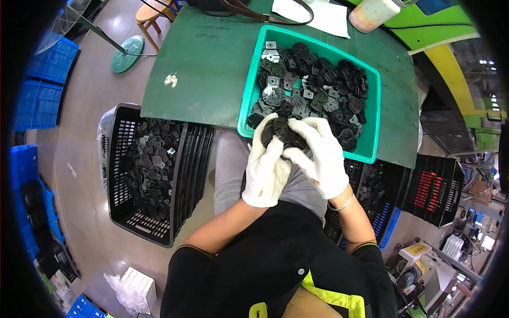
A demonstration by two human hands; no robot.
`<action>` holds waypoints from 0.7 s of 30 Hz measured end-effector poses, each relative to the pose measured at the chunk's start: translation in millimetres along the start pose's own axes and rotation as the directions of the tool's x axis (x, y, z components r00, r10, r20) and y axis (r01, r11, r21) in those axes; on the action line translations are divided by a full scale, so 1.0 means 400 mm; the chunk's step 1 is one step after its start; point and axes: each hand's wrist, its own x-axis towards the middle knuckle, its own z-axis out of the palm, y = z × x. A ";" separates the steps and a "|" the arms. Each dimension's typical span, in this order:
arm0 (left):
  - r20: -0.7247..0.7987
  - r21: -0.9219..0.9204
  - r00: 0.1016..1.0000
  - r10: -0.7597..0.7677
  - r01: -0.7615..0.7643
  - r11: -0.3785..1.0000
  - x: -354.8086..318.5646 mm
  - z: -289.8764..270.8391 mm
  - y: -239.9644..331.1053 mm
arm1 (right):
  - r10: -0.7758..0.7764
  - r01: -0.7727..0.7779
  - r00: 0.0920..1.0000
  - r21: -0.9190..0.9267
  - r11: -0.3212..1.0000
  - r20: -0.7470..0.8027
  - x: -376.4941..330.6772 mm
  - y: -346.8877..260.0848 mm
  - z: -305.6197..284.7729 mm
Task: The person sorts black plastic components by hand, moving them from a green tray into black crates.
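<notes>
Between my two white-gloved hands is a round black plastic part (275, 132), held just over the near edge of a green bin. My left hand (266, 167) wraps round its left side, thumb laid across the front. On the other side my right hand (318, 153) grips it with bent fingers and thumb. The gloves cover part of its outline. Beyond them, the green bin (375, 127) holds a heap of similar black parts (313, 79), some with shiny grey metal plates.
The bin rests on a green table (207, 69). A bag strap (260, 17), white paper (323, 18) and a whitish bottle (374, 15) are at the back. To the left, a black crate (175, 212) holds more black parts; other crates (432, 188) stand right. A fan base (127, 54) is far left.
</notes>
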 end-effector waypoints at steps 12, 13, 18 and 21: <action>0.085 -0.048 0.996 0.015 -0.011 0.999 -0.007 0.002 -0.001 | 0.022 0.001 0.983 0.127 0.992 -0.180 -0.045 0.005 0.030; 0.069 -0.036 0.998 0.012 -0.010 0.999 -0.008 0.005 0.000 | 0.054 -0.021 0.977 0.159 0.987 -0.206 -0.049 0.003 0.031; 0.049 -0.076 0.998 -0.034 0.038 0.996 -0.005 0.006 0.003 | 0.308 -0.193 0.919 0.403 0.895 -0.245 -0.067 0.006 0.026; 0.104 -0.144 0.995 -0.008 0.023 0.989 0.002 -0.019 -0.012 | 0.097 -0.054 0.961 0.171 0.984 -0.258 -0.075 -0.015 0.018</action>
